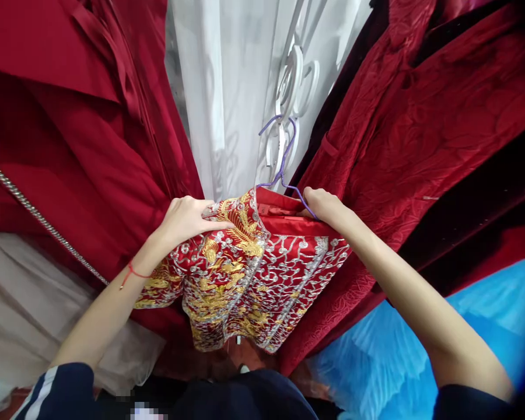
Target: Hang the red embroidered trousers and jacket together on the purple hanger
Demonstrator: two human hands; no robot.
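An embroidered red jacket with gold and silver stitching hangs at the middle of the head view. Its plain red inside shows at the neck. A purple wire hanger rises from the neck opening, its hook upright and turned left. My left hand is closed over the jacket's left shoulder, thumb in front, the other fingers mostly hidden behind. My right hand is closed at the right side of the neck, by the hanger's arm and the top edge of the cloth. Its fingertips are hidden.
Dark red gowns hang close on the left, and a patterned red gown hangs on the right. White drapery and a white scrollwork piece stand behind. Pale tulle lies lower left, blue ruffled fabric lower right.
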